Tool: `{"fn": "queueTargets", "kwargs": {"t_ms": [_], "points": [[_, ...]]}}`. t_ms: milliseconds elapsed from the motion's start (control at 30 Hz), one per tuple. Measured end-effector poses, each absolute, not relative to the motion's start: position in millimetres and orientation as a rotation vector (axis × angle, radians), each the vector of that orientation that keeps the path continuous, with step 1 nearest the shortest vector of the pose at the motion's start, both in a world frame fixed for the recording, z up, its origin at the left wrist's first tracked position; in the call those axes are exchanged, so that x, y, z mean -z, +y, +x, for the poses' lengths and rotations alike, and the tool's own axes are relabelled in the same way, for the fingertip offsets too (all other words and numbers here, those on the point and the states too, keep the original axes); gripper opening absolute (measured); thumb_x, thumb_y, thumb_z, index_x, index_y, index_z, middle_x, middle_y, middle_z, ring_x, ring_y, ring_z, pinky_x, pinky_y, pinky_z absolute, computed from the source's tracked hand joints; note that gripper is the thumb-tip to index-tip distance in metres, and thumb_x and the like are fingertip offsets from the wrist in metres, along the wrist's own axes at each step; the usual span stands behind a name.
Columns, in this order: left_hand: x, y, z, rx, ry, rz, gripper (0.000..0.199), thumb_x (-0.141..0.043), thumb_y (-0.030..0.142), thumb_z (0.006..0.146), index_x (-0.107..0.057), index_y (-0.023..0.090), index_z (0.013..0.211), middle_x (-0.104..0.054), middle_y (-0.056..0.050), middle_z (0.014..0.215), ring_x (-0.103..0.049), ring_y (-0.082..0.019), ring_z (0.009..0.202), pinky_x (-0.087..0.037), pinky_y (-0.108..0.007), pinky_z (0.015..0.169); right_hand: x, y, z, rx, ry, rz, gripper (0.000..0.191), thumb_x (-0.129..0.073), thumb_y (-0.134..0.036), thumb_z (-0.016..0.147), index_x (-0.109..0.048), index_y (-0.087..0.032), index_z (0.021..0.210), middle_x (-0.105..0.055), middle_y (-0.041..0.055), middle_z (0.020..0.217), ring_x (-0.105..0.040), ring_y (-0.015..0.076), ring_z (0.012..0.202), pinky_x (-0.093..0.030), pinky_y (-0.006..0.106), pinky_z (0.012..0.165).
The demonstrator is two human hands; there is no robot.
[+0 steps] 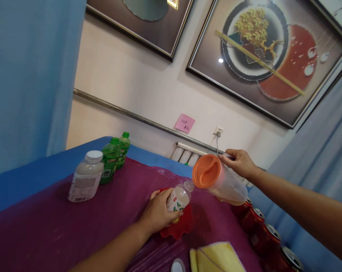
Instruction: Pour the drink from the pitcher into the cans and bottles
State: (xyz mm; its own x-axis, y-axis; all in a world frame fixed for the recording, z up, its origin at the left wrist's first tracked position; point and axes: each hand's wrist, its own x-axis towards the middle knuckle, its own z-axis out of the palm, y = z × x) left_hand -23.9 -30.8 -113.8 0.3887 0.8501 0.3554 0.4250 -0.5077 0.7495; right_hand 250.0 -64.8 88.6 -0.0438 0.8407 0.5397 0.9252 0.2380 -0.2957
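Observation:
My left hand (159, 211) is closed around a small clear plastic bottle (179, 198) with a white and green label, its neck leaning toward the right. Under the bottle lies a red scalloped dish (184, 224), partly covered by my hand. My right hand (241, 164) grips the handle of a clear pitcher (229, 185) with an orange lid (206, 171). Tipped to the left, the pitcher has its lid close to the bottle's mouth, and some light brownish liquid shows along its lower side. Whether liquid is flowing out, I cannot tell.
A large white-capped jar (86, 176) and two green bottles (110, 160) stand at the left on the purple cover (108, 215). Several red cans (264, 238) line the right edge. A folded yellow cloth (217, 258) and a white cap (177, 266) lie in front.

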Motion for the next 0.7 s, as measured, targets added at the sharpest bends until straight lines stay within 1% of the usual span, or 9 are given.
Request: {"fn": "queueTargets", "kwargs": {"t_ms": [333,500,700], "points": [[113.2,-30.8,-24.1,-0.998,1.088,2.093,0.066,-0.084,0.036,0.061,-0.064,0.025,0.123,-0.074,-0.004,0.120,-0.064,-0.030,0.113,-0.037,-0.042,0.111,-90.2,-67.6,248.0,0.224,-1.892,-1.640,0.052,-0.056,-0.061,0.083,-0.030,-0.024,0.057,-0.024,-0.0058,0.056,-0.026,0.0098,0.053,-0.020,0.026,0.047],[114.2,-30.2,-23.9,-1.007,1.071,2.103,0.062,-0.083,0.036,0.062,-0.065,0.026,0.120,-0.074,-0.004,0.121,-0.064,-0.030,0.115,-0.034,-0.043,0.114,-90.3,-68.5,247.4,0.241,-1.897,-1.628,0.051,-0.056,-0.059,0.083,-0.030,-0.024,0.056,-0.024,-0.0058,0.055,-0.026,0.0097,0.052,-0.019,0.026,0.047],[113.4,-31.3,-24.2,-1.000,1.078,2.095,0.061,-0.083,0.036,0.061,-0.066,0.027,0.118,-0.074,-0.003,0.120,-0.064,-0.030,0.114,-0.035,-0.043,0.113,-90.9,-69.1,247.2,0.222,-1.900,-1.634,0.051,-0.057,-0.058,0.083,-0.029,-0.024,0.057,-0.025,-0.0057,0.055,-0.026,0.0098,0.052,-0.020,0.026,0.046]]}}
